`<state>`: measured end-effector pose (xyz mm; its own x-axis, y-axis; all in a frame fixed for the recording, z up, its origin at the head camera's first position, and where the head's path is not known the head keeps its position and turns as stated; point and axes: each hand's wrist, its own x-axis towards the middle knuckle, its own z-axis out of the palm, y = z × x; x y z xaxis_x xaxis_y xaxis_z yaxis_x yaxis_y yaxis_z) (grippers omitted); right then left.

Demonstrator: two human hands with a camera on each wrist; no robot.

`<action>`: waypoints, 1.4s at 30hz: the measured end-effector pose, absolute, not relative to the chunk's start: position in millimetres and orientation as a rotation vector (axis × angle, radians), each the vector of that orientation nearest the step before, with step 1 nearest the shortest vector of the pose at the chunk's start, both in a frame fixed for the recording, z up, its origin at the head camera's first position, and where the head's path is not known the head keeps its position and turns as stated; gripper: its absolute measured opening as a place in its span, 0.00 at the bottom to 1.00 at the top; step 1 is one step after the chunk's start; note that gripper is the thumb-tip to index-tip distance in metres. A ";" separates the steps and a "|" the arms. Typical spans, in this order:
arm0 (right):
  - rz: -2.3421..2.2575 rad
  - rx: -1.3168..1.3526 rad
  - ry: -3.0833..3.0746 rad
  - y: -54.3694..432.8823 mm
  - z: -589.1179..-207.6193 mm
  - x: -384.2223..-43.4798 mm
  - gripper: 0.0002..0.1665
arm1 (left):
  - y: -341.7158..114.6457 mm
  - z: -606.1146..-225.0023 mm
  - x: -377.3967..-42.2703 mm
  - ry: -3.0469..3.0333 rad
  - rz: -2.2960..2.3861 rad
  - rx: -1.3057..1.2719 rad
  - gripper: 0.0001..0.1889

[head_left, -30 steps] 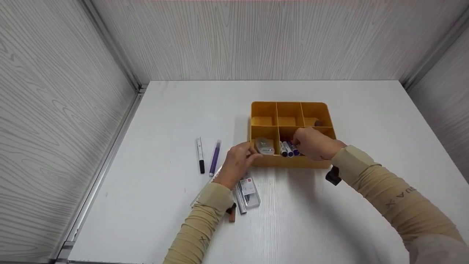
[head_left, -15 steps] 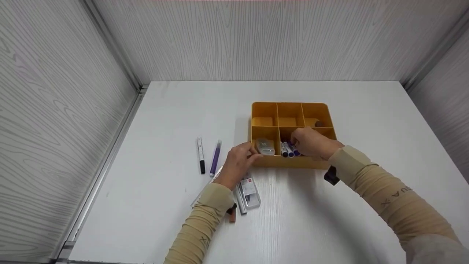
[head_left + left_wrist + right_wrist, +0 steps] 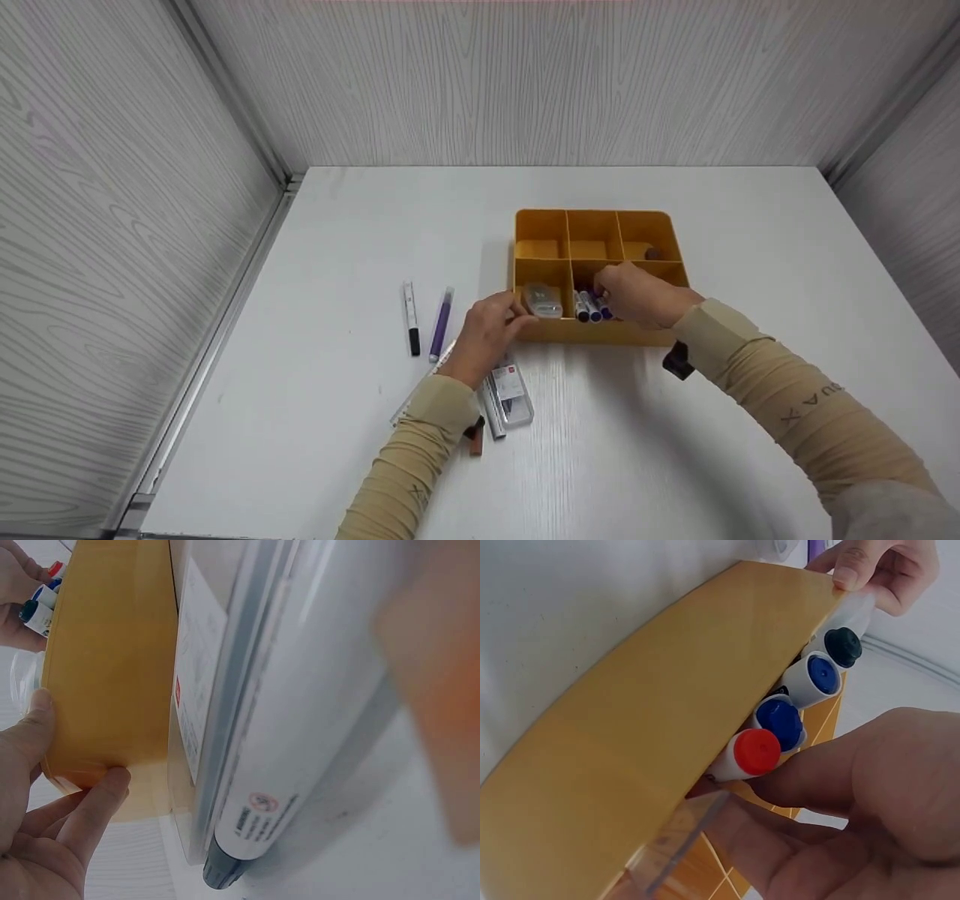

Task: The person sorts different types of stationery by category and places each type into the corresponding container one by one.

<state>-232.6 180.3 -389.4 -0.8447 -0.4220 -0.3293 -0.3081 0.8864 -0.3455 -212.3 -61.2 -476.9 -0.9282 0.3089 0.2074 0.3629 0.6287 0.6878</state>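
A yellow six-compartment box (image 3: 592, 331) sits on the white table. My left hand (image 3: 487, 330) grips its near left corner, thumb on the rim and fingers against the outer wall. Inside the front left compartment lies a clear plastic case (image 3: 541, 300). Several whiteboard markers lie in the front middle compartment, among them a black-ended one (image 3: 843, 646), two blue-ended ones (image 3: 823, 675) and a red-ended marker (image 3: 757, 751). Reaching in from the right, my right hand (image 3: 641, 292) pinches the red-ended marker between thumb and fingers. A clear plastic edge (image 3: 679, 844) shows beside those fingers.
Left of the box lie a white marker with a black cap (image 3: 411, 319) and a purple marker (image 3: 441, 326). Around my left wrist are a clear flat case (image 3: 512, 394), a white marker (image 3: 493, 409) and an orange-brown piece (image 3: 476, 442). White panels (image 3: 480, 82) enclose the table.
My right hand has shifted very slightly left inside the box, over the markers. The left hand keeps its grip on the corner.
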 end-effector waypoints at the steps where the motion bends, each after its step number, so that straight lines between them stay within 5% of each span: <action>1: -0.397 -0.548 2.655 180.4 -388.9 -231.7 0.14 | -61.0 -476.9 -212.3 -2.771 -1.197 -0.571 0.10; 42: -0.717 -0.769 2.959 208.2 -380.5 -206.9 0.17 | -61.6 -477.9 -212.2 -2.760 -1.192 -0.575 0.10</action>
